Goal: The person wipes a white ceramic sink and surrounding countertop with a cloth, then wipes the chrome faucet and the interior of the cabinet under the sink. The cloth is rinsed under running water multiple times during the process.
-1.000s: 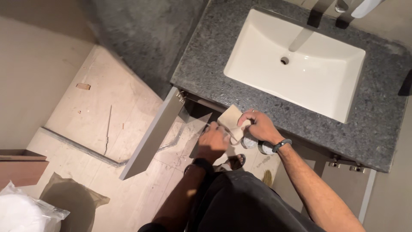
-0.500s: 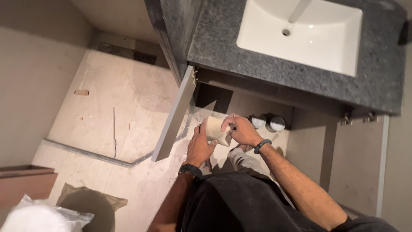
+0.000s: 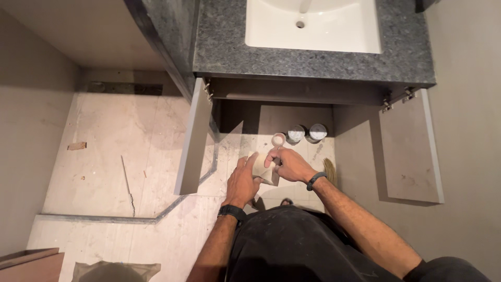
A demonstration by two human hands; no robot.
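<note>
Both hands hold one pale beige block (image 3: 263,169) in the lower middle of the frame: the left hand (image 3: 243,181) is closed on its left side, and the right hand (image 3: 290,164) is clamped over its upper right edge. Compared with the earlier picture, the view has moved nearer to the open vanity cabinet (image 3: 313,89), and both hands now sit lower below the grey stone countertop (image 3: 219,47). The block lies between the two palms (partly covered by fingers), its long axis running from upper left to lower right. Just above the right hand stands a small roll (image 3: 278,139), beside two round tins (image 3: 307,133).
</note>
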